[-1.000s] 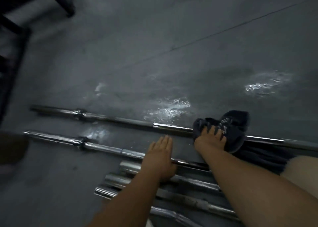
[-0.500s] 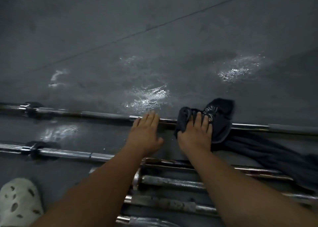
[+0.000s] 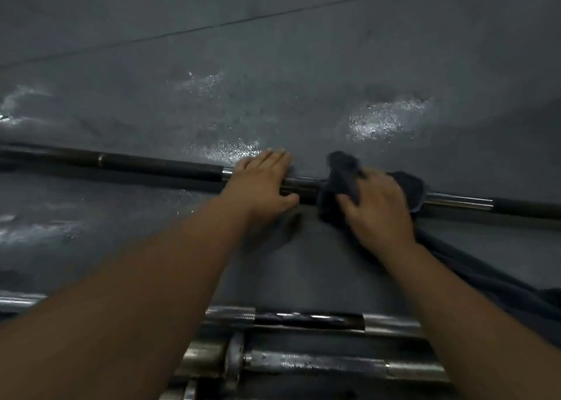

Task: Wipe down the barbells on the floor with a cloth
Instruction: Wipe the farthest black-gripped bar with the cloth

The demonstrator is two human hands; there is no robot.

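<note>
Heavy, stiff bar (image 3: pixel 170 166) (rolls); braced under flat open left hand (image 3: pixel 262 184). Soft cloth (image 3: pixel 341 184) bunched in closed right hand (image 3: pixel 378 208).

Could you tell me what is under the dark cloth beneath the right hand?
The cloth is bunched over the far barbell, whose shaft emerges bare on both sides. The right hand presses on top. The covered stretch of shaft is hidden.
</note>
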